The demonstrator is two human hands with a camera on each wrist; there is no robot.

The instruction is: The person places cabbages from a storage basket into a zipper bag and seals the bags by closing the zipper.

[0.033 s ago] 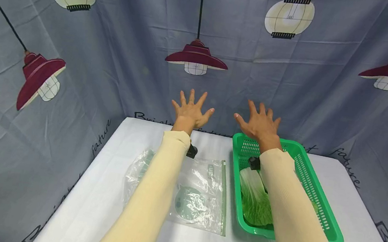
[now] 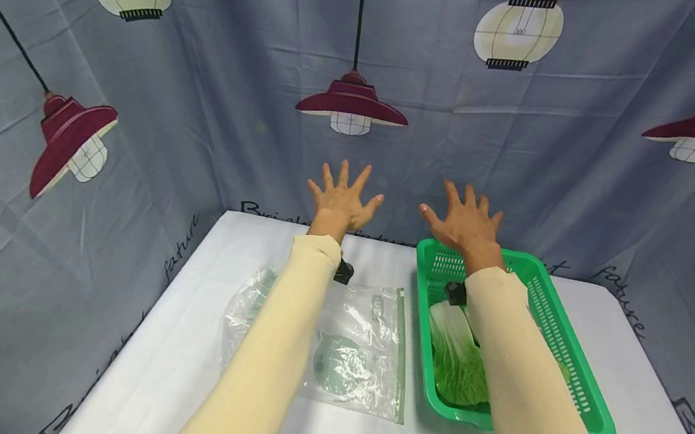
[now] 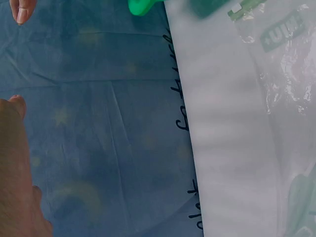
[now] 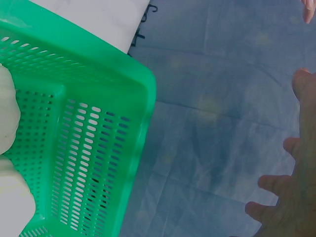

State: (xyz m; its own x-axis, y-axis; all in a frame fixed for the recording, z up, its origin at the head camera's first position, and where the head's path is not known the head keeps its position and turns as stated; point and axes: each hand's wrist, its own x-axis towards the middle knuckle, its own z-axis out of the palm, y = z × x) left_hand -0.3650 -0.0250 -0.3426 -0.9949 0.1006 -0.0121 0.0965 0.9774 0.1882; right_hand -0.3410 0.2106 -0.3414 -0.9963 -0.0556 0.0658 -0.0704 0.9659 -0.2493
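Note:
Both hands are held out over the far edge of the table with fingers spread, and neither holds anything. My left hand (image 2: 339,205) is beyond a clear zip bag (image 2: 362,352) that lies flat on the table, partly hidden by the left sleeve. My right hand (image 2: 463,222) reaches past the far end of a green plastic basket (image 2: 585,376). Inside the basket lies a napa cabbage (image 2: 457,358), its leafy end toward me, with the right forearm covering part of the contents. In the right wrist view, two pale rounded ends (image 4: 12,197) show at the basket's left.
The white table (image 2: 151,382) carries the bag left of centre and the basket on the right. Grey-blue cloth (image 2: 409,159) printed with lamps hangs behind and at both sides. A small black device (image 2: 343,271) sits under the left wrist, another (image 2: 455,292) under the right.

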